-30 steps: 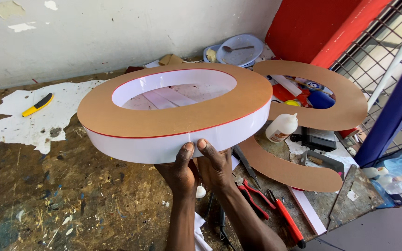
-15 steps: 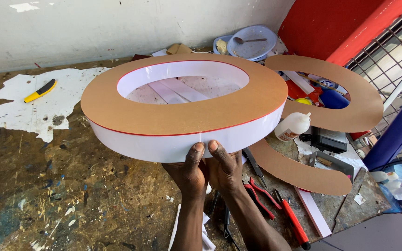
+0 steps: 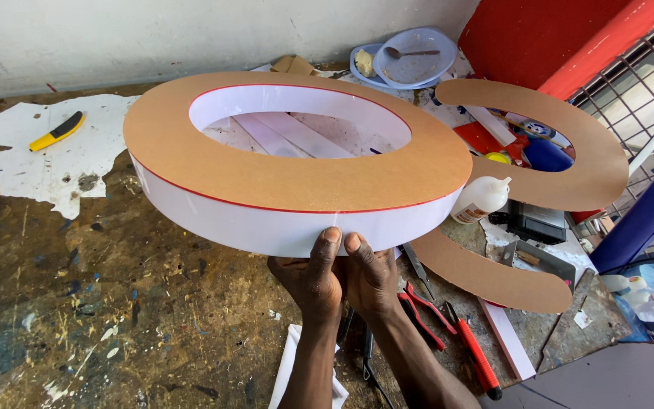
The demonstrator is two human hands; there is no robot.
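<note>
Both hands, left hand and right hand, press closed fingers against the oval ring letter's white near wall at frame centre, above the bench.

Ring face: the big oval ring's flat matt brown fibreboard top is looking smooth.
Ring wall: its glossy white plastic side band is shining.
Bench: the rough paint-stained wooden worktop is showing wear.
</note>
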